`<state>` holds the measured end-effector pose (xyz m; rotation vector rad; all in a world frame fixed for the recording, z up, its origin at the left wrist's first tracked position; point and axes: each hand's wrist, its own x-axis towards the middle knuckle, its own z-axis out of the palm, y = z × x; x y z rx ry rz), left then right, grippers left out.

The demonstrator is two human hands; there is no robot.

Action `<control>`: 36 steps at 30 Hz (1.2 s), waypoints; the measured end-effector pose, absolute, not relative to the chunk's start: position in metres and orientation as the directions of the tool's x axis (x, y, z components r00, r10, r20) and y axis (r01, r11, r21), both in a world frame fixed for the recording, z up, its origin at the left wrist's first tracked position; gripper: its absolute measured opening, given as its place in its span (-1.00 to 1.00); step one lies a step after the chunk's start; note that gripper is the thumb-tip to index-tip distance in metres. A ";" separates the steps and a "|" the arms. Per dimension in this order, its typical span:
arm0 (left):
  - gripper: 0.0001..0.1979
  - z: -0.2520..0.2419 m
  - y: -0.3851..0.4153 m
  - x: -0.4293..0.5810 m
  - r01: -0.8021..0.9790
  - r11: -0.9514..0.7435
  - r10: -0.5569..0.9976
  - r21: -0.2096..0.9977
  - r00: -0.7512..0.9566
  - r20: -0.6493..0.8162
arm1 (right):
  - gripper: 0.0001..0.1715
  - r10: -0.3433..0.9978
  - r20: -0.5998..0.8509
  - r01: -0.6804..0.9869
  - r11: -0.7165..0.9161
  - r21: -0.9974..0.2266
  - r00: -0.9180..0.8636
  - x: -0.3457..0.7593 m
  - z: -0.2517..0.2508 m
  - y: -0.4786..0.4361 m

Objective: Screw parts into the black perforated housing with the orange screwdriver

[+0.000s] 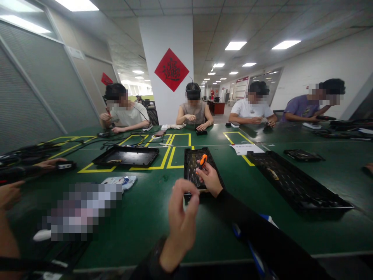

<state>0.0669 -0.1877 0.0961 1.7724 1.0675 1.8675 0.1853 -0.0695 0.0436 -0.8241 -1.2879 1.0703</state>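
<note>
My right hand (212,179) is closed round an orange-and-black screwdriver (203,160), its handle slanting up. This hand is over a black plastic tray (214,160) with small pieces inside, too small to name. Nearer to me, my left hand (183,217) is raised in front of the tray's near edge. Its fingers curl towards the thumb as in a pinch; whatever is between the tips, if anything, I cannot make out.
Other black trays lie left (128,155) and right (300,182) on the green table (157,202). A paper sheet (247,149) touches the right one. Cables (32,153) run at left. Several people sit opposite; a co-worker's hands (11,192) reach in at left.
</note>
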 end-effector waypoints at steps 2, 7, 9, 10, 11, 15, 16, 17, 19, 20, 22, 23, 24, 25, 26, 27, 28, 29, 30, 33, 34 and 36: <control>-0.83 0.097 -0.144 0.075 0.175 -0.568 0.793 0.804 -0.146 0.592 | -0.45 0.942 0.332 -0.165 0.320 -0.933 -0.045 0.185 0.044 -0.069; -0.86 0.068 -0.028 0.061 0.300 -0.450 0.767 0.841 -0.353 0.536 | -0.47 0.941 0.337 -0.173 0.325 -0.930 -0.040 0.184 0.045 -0.069; -0.77 0.045 -0.003 0.047 0.239 -0.345 0.801 0.908 -0.428 0.417 | -0.48 0.942 0.334 -0.173 0.323 -0.931 -0.040 0.184 0.046 -0.070; -0.72 0.034 0.004 0.040 0.220 -0.319 0.814 0.922 -0.434 0.385 | -0.48 0.942 0.333 -0.171 0.322 -0.931 -0.040 0.184 0.046 -0.070; -0.69 0.024 0.008 0.034 0.218 -0.320 0.829 0.922 -0.407 0.384 | -0.49 0.942 0.334 -0.169 0.324 -0.931 -0.035 0.183 0.046 -0.070; -0.64 0.000 0.011 0.025 0.304 -0.366 0.881 0.880 -0.191 0.433 | -0.51 0.936 0.353 -0.178 0.347 -0.921 0.003 0.182 0.045 -0.070; -0.64 -0.002 0.011 0.026 0.340 -0.361 0.891 0.868 -0.150 0.429 | -0.51 0.931 0.365 -0.183 0.363 -0.914 0.025 0.182 0.045 -0.069; -0.64 -0.003 0.011 0.027 0.377 -0.349 0.899 0.858 -0.124 0.420 | -0.49 0.924 0.379 -0.188 0.381 -0.905 0.047 0.182 0.045 -0.069; -0.66 -0.003 0.013 0.030 0.442 -0.318 0.911 0.839 -0.104 0.400 | -0.49 0.915 0.398 -0.191 0.402 -0.896 0.058 0.182 0.045 -0.069; -0.66 -0.004 0.014 0.031 0.465 -0.309 0.912 0.830 -0.103 0.398 | -0.51 0.917 0.397 -0.188 0.399 -0.898 0.045 0.182 0.046 -0.070; -0.68 -0.005 0.016 0.032 0.488 -0.309 0.908 0.817 -0.104 0.405 | -0.57 0.926 0.378 -0.172 0.373 -0.912 0.002 0.182 0.047 -0.072; -0.68 -0.005 0.017 0.032 0.490 -0.313 0.905 0.814 -0.106 0.412 | -0.59 0.931 0.365 -0.165 0.357 -0.919 -0.020 0.182 0.047 -0.073; -0.69 -0.006 0.017 0.032 0.491 -0.318 0.902 0.811 -0.107 0.418 | -0.60 0.934 0.355 -0.162 0.345 -0.925 -0.039 0.182 0.048 -0.074; -0.70 -0.006 0.017 0.031 0.493 -0.323 0.899 0.808 -0.106 0.424 | -0.59 0.935 0.351 -0.162 0.339 -0.927 -0.056 0.182 0.049 -0.075; -0.70 -0.007 0.017 0.031 0.498 -0.328 0.897 0.803 -0.103 0.429 | -0.59 0.932 0.354 -0.166 0.338 -0.926 -0.075 0.182 0.049 -0.075; -0.70 -0.007 0.017 0.031 0.504 -0.332 0.895 0.797 -0.098 0.435 | -0.59 0.928 0.360 -0.169 0.341 -0.925 -0.094 0.182 0.049 -0.076; -0.71 -0.007 0.017 0.031 0.512 -0.335 0.893 0.791 -0.095 0.440 | -0.59 0.924 0.366 -0.169 0.346 -0.923 -0.109 0.182 0.049 -0.076; -0.71 -0.007 0.016 0.031 0.519 -0.338 0.892 0.785 -0.091 0.443 | -0.59 0.921 0.372 -0.166 0.351 -0.922 -0.118 0.182 0.049 -0.076; -0.70 -0.007 0.016 0.031 0.523 -0.339 0.891 0.782 -0.090 0.446 | -0.59 0.919 0.375 -0.158 0.355 -0.921 -0.124 0.182 0.049 -0.076; -0.70 -0.007 0.015 0.031 0.523 -0.333 0.891 0.785 -0.098 0.443 | -0.58 0.919 0.375 -0.114 0.363 -0.925 -0.121 0.181 0.048 -0.075; -0.70 -0.006 0.014 0.031 0.521 -0.329 0.892 0.787 -0.101 0.440 | -0.57 0.919 0.374 -0.098 0.364 -0.926 -0.121 0.181 0.047 -0.075; -0.70 -0.006 0.014 0.031 0.519 -0.326 0.893 0.790 -0.104 0.438 | -0.56 0.919 0.373 -0.074 0.366 -0.927 -0.124 0.181 0.046 -0.075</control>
